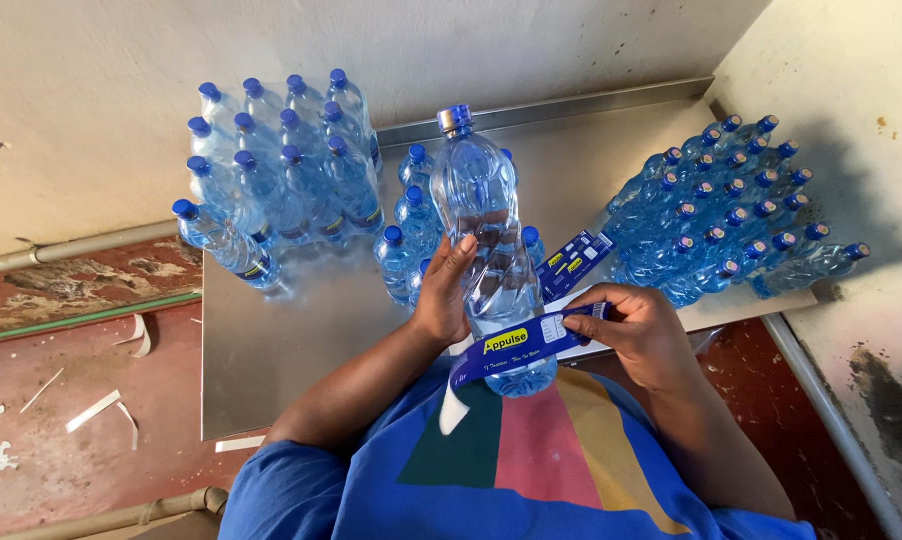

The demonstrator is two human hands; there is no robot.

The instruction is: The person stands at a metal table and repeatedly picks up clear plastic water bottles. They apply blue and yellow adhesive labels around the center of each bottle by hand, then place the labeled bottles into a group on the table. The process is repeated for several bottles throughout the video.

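My left hand (444,290) grips a tall clear blue water bottle (484,215) with a blue cap, held upright over the metal table (271,340). A blue label strip (516,345) with a yellow patch lies across the bottle's lower part. My right hand (639,335) pinches the strip's right end and presses it against the bottle. A white backing tail hangs from the strip's left end.
Several capped bottles stand at the table's back left (281,165), with a few more (406,240) behind the held bottle. A block of bottles (726,215) lies on its side at the right. Spare blue labels (574,262) lie on the table. Walls close the back and right.
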